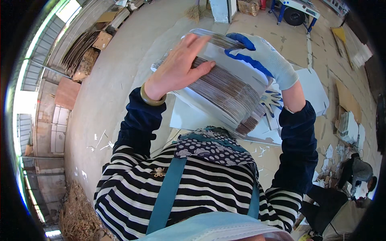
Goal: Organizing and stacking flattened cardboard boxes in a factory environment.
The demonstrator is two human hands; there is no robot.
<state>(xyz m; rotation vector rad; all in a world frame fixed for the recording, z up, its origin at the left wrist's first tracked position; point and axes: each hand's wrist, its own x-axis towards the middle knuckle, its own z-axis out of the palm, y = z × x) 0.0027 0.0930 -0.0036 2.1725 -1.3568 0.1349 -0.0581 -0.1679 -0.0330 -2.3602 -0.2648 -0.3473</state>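
Observation:
A thick stack of flat cardboard sheets [229, 90], white-faced with brown corrugated edges, lies in front of me. At its far side is an upper bundle of cardboard sheets [219, 39]. My left hand [181, 62], bare and with a bangle on its wrist, lies over the left side of the stack, fingers stretched and thumb apart; its fingertips are a little blurred. My right hand [263, 56], in a white and blue work glove, grips the upper bundle's right end. A loose work glove [271, 100] lies right of the stack.
Large white sheets [313, 90] lie under and beside the stack. White scraps [105, 142] litter the floor. Cardboard piles [80, 54] lean by the left wall. A wheeled blue-framed machine [295, 14] stands far right; another person [360, 172] is low at right. A broom [196, 12] stands at the back.

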